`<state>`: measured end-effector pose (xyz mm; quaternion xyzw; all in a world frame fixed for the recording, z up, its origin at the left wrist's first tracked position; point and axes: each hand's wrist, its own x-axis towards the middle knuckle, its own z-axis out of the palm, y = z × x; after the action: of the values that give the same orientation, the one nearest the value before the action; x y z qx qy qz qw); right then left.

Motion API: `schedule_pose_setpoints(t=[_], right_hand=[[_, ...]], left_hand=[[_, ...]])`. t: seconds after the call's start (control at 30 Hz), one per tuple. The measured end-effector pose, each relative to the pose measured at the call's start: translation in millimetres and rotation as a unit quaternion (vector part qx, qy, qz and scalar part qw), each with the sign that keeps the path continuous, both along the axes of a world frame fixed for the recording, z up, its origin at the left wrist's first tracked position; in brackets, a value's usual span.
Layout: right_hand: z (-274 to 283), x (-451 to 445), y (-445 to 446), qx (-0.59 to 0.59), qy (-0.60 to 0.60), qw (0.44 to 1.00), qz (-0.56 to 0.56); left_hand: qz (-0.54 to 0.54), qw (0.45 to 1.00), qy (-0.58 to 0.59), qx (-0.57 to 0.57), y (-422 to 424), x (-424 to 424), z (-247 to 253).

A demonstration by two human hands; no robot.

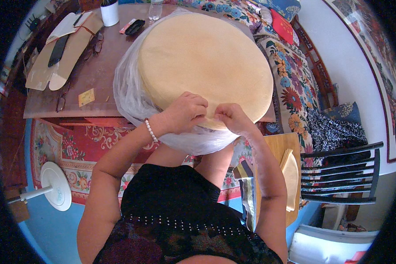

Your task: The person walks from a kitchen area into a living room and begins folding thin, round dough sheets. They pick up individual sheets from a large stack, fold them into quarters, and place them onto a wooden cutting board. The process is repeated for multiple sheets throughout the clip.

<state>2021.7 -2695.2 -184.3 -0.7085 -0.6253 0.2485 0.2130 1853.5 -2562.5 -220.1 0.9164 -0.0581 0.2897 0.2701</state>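
Observation:
A thick stack of large, round, thin flatbread sheets point(204, 62) lies before me on the table, pale tan and slightly browned in the middle. Beneath and around it spreads a clear plastic bag point(128, 89), whose near part hangs over the table edge above my lap. My left hand point(186, 112), a beaded bracelet at its wrist, rests at the near rim with curled fingers pinching there. Close beside it, my right hand point(232, 115) pinches the same rim between thumb and fingers. The exact fingertip contact is partly hidden by the hands.
On the brown table point(115, 49) are eyeglasses point(97, 43), a dark phone point(58, 51) on cardboard point(76, 43), a yellow card point(86, 97) and a white cup point(109, 14). Folded flatbread point(288, 181) lies on a wooden chair seat point(277, 145) at right. A floral-covered sofa point(287, 82) stands beyond.

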Motion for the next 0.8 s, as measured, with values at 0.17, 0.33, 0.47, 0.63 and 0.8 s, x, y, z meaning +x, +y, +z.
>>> schedule_pose_setpoints(t=[0.17,0.33,0.47,0.63,0.8], right_hand=[[13,-7,4,0.032,-0.084,0.996,0.000],[19,-12,2,0.065,-0.125,0.990,-0.003],[20,-21,-8,0.136,-0.214,0.967,-0.024],[17,7,-31,0.280,-0.354,0.885,-0.117],[-3,76,-33,0.212,-0.236,0.943,-0.104]], left_hand=[[0.036,0.998,0.016,-0.043,-4,8,1],[0.042,0.997,0.011,-0.057,-8,14,8],[0.071,0.996,0.005,-0.053,-9,19,8],[0.098,0.993,0.005,-0.062,-6,17,22],[0.113,0.990,-0.020,-0.077,-5,21,27]])
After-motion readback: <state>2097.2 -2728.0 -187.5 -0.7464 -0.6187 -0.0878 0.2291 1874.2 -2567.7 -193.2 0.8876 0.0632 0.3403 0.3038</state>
